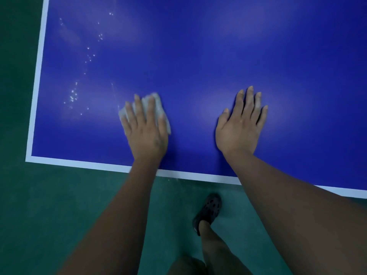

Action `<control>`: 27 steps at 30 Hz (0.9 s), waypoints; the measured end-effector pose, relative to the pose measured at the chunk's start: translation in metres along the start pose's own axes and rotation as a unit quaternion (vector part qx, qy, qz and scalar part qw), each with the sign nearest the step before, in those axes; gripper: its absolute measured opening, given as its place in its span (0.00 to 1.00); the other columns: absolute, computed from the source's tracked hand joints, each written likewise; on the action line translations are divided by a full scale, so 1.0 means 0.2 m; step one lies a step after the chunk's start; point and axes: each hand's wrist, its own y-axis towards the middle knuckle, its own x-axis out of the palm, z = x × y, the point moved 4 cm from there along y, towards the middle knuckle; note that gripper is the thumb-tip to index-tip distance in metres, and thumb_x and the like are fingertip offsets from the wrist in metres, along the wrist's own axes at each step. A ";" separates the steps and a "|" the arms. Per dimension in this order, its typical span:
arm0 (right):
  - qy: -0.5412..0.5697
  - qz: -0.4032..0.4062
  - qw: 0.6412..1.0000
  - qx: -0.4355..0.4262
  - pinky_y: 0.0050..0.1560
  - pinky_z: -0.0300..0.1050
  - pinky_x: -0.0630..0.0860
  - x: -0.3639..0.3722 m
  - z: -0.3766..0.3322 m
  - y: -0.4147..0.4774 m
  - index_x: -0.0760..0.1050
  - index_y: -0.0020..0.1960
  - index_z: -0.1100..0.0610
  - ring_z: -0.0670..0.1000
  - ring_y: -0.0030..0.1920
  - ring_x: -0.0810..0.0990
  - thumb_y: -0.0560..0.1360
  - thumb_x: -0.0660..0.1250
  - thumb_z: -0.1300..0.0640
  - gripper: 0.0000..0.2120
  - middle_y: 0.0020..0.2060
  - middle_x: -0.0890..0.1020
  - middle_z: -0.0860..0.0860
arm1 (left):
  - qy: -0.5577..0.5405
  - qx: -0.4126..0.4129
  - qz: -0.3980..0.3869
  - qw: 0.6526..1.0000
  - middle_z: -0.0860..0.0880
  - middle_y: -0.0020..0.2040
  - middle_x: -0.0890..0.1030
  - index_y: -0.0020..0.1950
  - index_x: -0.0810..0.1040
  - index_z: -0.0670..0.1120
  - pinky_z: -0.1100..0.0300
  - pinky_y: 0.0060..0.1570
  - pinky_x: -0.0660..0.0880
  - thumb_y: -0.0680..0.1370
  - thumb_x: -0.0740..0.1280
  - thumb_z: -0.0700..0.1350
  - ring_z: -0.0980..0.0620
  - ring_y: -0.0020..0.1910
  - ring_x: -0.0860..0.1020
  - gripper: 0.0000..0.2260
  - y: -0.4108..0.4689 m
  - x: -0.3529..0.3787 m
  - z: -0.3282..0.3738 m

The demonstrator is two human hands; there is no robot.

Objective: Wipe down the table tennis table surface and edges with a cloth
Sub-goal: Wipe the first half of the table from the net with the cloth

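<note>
Here's the left hand [146, 132], flat on top of the cloth [158, 105], fingers straight and spread, pressing the pale, crumpled rag onto the blue table [198, 56]. It isn't gripping, just pressing palm-down. The cloth shows past the fingertips and along the thumb side of the hand, and its edges are a bit blurred. It lies on the playing surface near the table's near-left corner, a little way in from the white border [38, 76] that runs up the left side and along the near edge. To its left, between cloth and border, a scatter of small white specks [72, 96] glints on the blue and trails off toward the far end; whether they're droplets or dust, I can't tell. Over on the other side, well apart from the cloth, the right hand [240, 124] lies relaxed and flat on the bare surface, fingers extended and close together, holding nothing. Both forearms cross the near edge of the table. Below them lies a dark green floor [59, 205], and a foot in a dark perforated clog [208, 210] is planted just short of the table's edge, with a bare leg rising from it toward the camera.
</note>
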 end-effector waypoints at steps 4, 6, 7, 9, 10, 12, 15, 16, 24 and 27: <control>0.001 -0.002 1.000 0.000 0.86 0.64 0.47 -0.01 0.00 0.00 0.52 0.88 0.58 0.58 0.88 0.48 0.88 0.48 0.46 0.32 0.88 0.51 0.54 | 0.007 0.077 -0.030 0.997 0.43 0.89 0.51 0.89 0.54 0.50 0.32 0.83 0.52 0.89 0.50 0.56 0.37 0.88 0.47 0.28 -0.59 0.06 0.00; -0.001 -0.001 1.000 0.001 0.86 0.64 0.48 -0.01 0.00 0.00 0.52 0.88 0.58 0.58 0.88 0.48 0.88 0.49 0.46 0.32 0.88 0.52 0.54 | 0.009 0.119 -0.047 0.992 0.43 0.89 0.52 0.88 0.56 0.50 0.31 0.82 0.53 0.89 0.51 0.56 0.36 0.87 0.48 0.28 -0.68 0.06 -0.04; -0.001 0.000 1.000 0.001 0.86 0.64 0.48 -0.01 0.00 0.00 0.53 0.88 0.58 0.58 0.88 0.48 0.88 0.49 0.46 0.32 0.88 0.52 0.54 | 0.016 0.130 -0.047 0.990 0.43 0.89 0.52 0.88 0.56 0.50 0.32 0.82 0.54 0.89 0.51 0.56 0.37 0.87 0.48 0.28 -0.64 0.06 -0.06; 0.003 0.000 1.000 0.000 0.86 0.64 0.47 -0.01 0.00 0.00 0.53 0.88 0.58 0.58 0.88 0.48 0.88 0.50 0.46 0.32 0.88 0.52 0.55 | 0.034 0.112 -0.040 0.992 0.43 0.89 0.52 0.89 0.54 0.50 0.33 0.83 0.53 0.89 0.50 0.56 0.38 0.88 0.47 0.28 -0.47 0.03 -0.10; 0.003 0.000 1.000 -0.001 0.86 0.64 0.47 0.00 0.00 0.00 0.53 0.88 0.58 0.58 0.88 0.48 0.88 0.50 0.46 0.32 0.88 0.52 0.55 | 0.038 0.086 -0.029 0.995 0.43 0.89 0.51 0.89 0.53 0.51 0.34 0.83 0.52 0.89 0.49 0.56 0.38 0.88 0.46 0.28 -0.37 0.02 -0.11; -0.001 0.002 1.000 0.002 0.86 0.64 0.48 0.00 0.00 0.00 0.53 0.88 0.58 0.58 0.88 0.48 0.88 0.50 0.46 0.32 0.88 0.52 0.54 | 0.029 0.026 -0.013 0.999 0.43 0.89 0.50 0.89 0.50 0.51 0.34 0.84 0.50 0.89 0.47 0.56 0.38 0.88 0.45 0.28 -0.24 0.01 -0.08; 0.001 0.001 1.000 0.003 0.86 0.64 0.48 0.00 0.00 0.00 0.52 0.88 0.58 0.58 0.88 0.48 0.88 0.49 0.46 0.32 0.88 0.51 0.54 | 0.024 0.030 -0.009 0.999 0.42 0.89 0.49 0.89 0.49 0.51 0.34 0.84 0.50 0.89 0.47 0.56 0.38 0.88 0.45 0.28 -0.33 0.04 0.06; 0.000 0.000 1.000 0.003 0.86 0.64 0.48 0.00 0.00 0.00 0.52 0.88 0.58 0.58 0.88 0.48 0.88 0.49 0.46 0.32 0.88 0.51 0.54 | 0.030 0.058 -0.014 0.998 0.42 0.89 0.50 0.89 0.50 0.51 0.34 0.83 0.51 0.89 0.48 0.56 0.38 0.88 0.45 0.28 -0.39 0.06 0.10; -0.004 -0.002 1.000 0.001 0.86 0.63 0.46 0.01 0.00 -0.01 0.51 0.88 0.57 0.57 0.88 0.47 0.88 0.47 0.45 0.32 0.88 0.50 0.54 | 0.035 0.140 -0.015 0.989 0.43 0.88 0.53 0.89 0.54 0.52 0.36 0.84 0.48 0.89 0.49 0.58 0.36 0.87 0.49 0.27 0.13 0.00 0.20; 0.006 0.001 1.000 0.000 0.86 0.63 0.46 0.00 0.01 -0.01 0.52 0.88 0.58 0.57 0.88 0.47 0.88 0.48 0.45 0.32 0.88 0.51 0.54 | 0.031 0.095 -0.019 0.995 0.44 0.89 0.51 0.89 0.52 0.53 0.36 0.84 0.46 0.90 0.47 0.58 0.36 0.87 0.47 0.27 0.43 -0.05 0.12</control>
